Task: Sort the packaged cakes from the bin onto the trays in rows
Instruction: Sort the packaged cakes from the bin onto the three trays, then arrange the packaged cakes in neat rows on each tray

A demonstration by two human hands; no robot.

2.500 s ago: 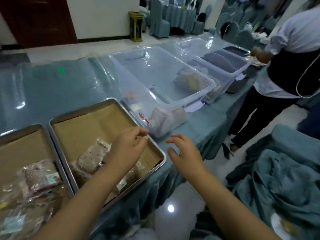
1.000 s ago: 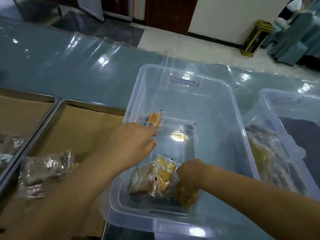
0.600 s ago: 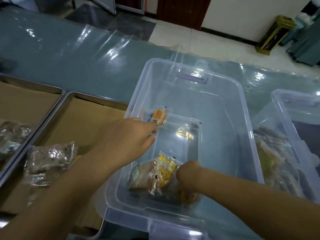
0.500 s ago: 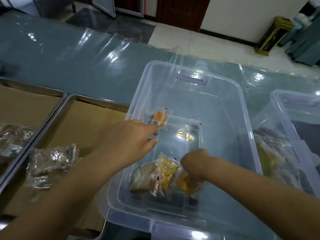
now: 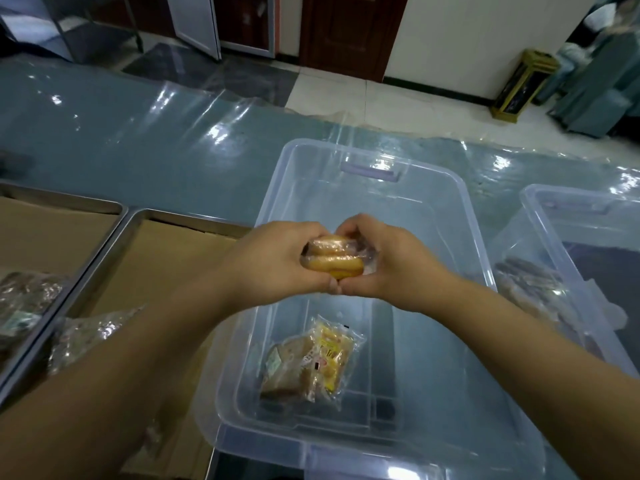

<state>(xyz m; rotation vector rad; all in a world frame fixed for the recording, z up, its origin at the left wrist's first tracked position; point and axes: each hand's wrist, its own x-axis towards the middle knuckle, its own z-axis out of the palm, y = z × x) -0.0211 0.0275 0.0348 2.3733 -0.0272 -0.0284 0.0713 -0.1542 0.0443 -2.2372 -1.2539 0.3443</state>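
Above the clear plastic bin point(image 5: 464, 216), my left hand point(image 5: 273, 261) and my right hand point(image 5: 391, 268) meet and together hold two small golden packaged cakes point(image 5: 332, 258), stacked one on the other. On the bin floor near its front lie a yellow-wrapped cake point(image 5: 329, 362) and a brown one point(image 5: 282, 368) beside it. Left of the bin sits a metal tray point(image 5: 131, 220) lined with brown paper; wrapped cakes point(image 5: 86, 334) lie on it, partly hidden by my left forearm.
A second tray point(image 5: 69, 202) with wrapped cakes point(image 5: 20, 303) is at the far left. Another clear bin point(image 5: 540, 209) with dark packets stands on the right. Glossy plastic sheeting covers the blue table. A gold stand point(image 5: 523, 88) is on the floor beyond.
My left hand took the small orange cake from the bin's back and my right lifted one from the front. Both hands rose and came together over the bin.
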